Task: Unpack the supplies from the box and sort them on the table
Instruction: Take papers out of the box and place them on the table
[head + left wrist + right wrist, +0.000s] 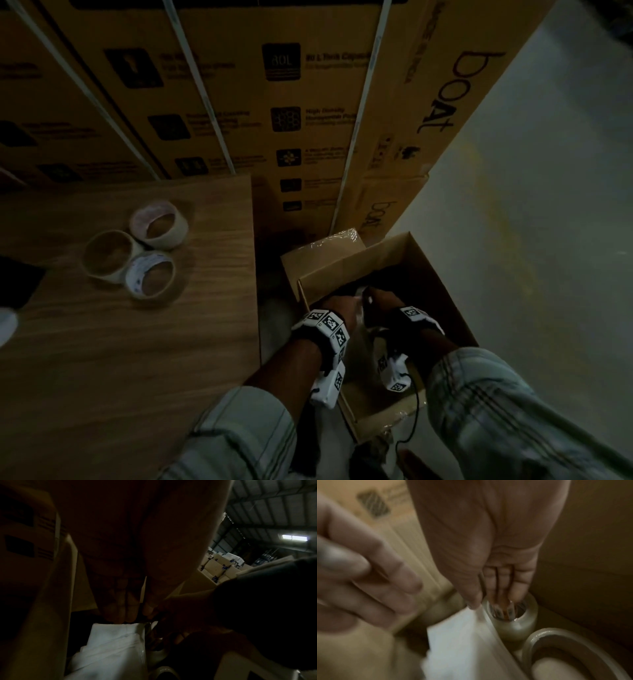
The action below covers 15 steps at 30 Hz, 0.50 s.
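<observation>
An open cardboard box [394,250] stands on the floor just right of the wooden table [120,342]. Both hands are down inside it. My right hand [488,601] has its fingers in the core of a clear tape roll [517,626] and its thumb outside the rim, gripping it. A second tape roll [556,642] lies beside it. My left hand [133,615] points straight down, fingertips at the top edge of a white packet [111,642] in the box; I see nothing held. Three tape rolls [150,275] lie grouped on the table.
Tall printed cartons [274,102] form a wall behind the table and box. Bare concrete floor [531,240] spreads to the right. A dark flat object [17,281] lies at the table's left edge. The scene is dim.
</observation>
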Available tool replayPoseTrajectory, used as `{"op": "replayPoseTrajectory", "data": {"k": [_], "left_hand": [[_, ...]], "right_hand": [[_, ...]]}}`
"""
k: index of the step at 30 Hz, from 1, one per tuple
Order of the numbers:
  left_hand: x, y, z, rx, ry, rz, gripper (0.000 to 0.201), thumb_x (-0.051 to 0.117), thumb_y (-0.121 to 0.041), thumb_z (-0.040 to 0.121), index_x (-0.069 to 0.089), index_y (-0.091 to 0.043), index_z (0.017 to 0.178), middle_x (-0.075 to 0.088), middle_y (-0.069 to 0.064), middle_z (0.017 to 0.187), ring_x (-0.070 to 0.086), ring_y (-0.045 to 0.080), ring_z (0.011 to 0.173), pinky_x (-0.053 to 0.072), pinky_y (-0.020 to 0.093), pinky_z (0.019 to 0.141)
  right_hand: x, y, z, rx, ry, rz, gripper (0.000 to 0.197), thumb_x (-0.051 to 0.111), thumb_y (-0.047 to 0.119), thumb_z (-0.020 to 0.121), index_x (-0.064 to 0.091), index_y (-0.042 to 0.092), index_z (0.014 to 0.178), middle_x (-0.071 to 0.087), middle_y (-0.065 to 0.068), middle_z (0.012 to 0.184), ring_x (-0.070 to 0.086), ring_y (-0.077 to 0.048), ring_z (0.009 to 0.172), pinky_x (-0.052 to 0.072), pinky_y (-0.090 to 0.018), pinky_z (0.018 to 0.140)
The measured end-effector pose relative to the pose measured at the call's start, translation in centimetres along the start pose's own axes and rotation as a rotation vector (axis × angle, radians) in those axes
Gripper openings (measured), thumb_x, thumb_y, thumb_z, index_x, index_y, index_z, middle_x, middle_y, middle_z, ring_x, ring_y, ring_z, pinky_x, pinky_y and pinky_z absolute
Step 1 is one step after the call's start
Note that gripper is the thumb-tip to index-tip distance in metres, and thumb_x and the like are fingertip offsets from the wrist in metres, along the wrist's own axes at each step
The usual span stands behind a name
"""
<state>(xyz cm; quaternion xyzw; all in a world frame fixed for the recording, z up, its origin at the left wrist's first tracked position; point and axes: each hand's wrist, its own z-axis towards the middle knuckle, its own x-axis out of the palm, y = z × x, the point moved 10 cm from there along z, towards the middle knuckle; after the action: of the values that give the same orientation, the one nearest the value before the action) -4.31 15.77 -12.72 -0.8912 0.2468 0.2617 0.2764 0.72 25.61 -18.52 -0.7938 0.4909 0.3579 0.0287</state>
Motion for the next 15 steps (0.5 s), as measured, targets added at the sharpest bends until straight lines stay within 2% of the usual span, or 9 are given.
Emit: {"op": "replayPoseTrajectory", "data": {"k": [2,4,6,8,12,13,15], "left_hand": [[0.5,0.5,0.8,-0.031,0.004,0.0,0.034,0.043,-0.007,0.098,0.053,-0.007,0.13,0.055,0.017,0.133,0.053,0.032,0.122,0.043,0.035,0.1],[0.7,0.8,1.0,-0.049,-0.002,0.032,0.034,0.044,-0.007,0.097,0.053,-0.006,0.13,0.055,0.018,0.132,0.053,0.032,0.122,0.043,0.036,0.1],[1.3,1.5,1.4,-0.1,0.027,0.024,0.037,0.041,-0.007,0.099,0.048,-0.005,0.136,0.049,0.018,0.139,0.049,0.032,0.127,0.04,0.037,0.105],[1.5,1.7,1.2,-0.115,0.047,-0.017,0.041,0.038,-0.007,0.101,0.042,-0.004,0.141,0.041,0.017,0.147,0.042,0.032,0.134,0.034,0.038,0.112],[0.5,1.3,0.9,-0.103,0.014,-0.045,0.035,0.047,-0.008,0.096,0.054,-0.006,0.131,0.049,0.016,0.14,0.048,0.031,0.128,0.039,0.037,0.106],[0.4,1.3,0.9,-0.105,0.008,-0.049,0.035,0.047,-0.008,0.096,0.055,-0.006,0.13,0.05,0.015,0.14,0.049,0.03,0.128,0.039,0.037,0.106],[0.3,1.5,1.0,-0.12,0.015,-0.052,0.034,0.049,-0.008,0.095,0.056,-0.006,0.129,0.052,0.016,0.138,0.05,0.031,0.127,0.041,0.038,0.105]], "right_hand": [[0.6,0.5,1.4,-0.067,0.004,-0.058,0.047,0.053,0.023,0.092,0.045,0.01,0.136,0.045,-0.018,0.142,0.043,-0.034,0.131,0.036,-0.045,0.111],[1.5,1.8,2.0,-0.143,0.014,-0.195,0.068,0.062,0.029,0.085,0.03,0.019,0.144,0.031,-0.014,0.151,0.033,-0.032,0.139,0.032,-0.043,0.114],[1.9,2.7,1.9,-0.172,0.006,-0.345,0.079,0.066,0.035,0.081,0.026,0.02,0.147,0.024,-0.015,0.153,0.028,-0.033,0.14,0.033,-0.043,0.112],[2.3,3.5,1.7,-0.204,-0.005,-0.439,0.081,0.067,0.037,0.08,0.025,0.019,0.147,0.023,-0.018,0.151,0.028,-0.036,0.138,0.033,-0.044,0.109],[3.8,4.3,1.5,-0.258,0.045,-0.534,0.081,0.063,0.026,0.085,0.016,0.011,0.149,0.02,-0.025,0.15,0.023,-0.045,0.138,0.028,-0.052,0.111],[3.9,4.4,1.2,-0.259,0.064,-0.522,0.078,0.061,0.024,0.086,0.017,0.009,0.148,0.022,-0.024,0.151,0.024,-0.043,0.139,0.026,-0.052,0.113],[4.2,4.3,1.0,-0.264,0.096,-0.425,0.065,0.056,0.018,0.091,0.024,0.007,0.147,0.028,-0.018,0.152,0.029,-0.034,0.14,0.024,-0.044,0.115]]}}
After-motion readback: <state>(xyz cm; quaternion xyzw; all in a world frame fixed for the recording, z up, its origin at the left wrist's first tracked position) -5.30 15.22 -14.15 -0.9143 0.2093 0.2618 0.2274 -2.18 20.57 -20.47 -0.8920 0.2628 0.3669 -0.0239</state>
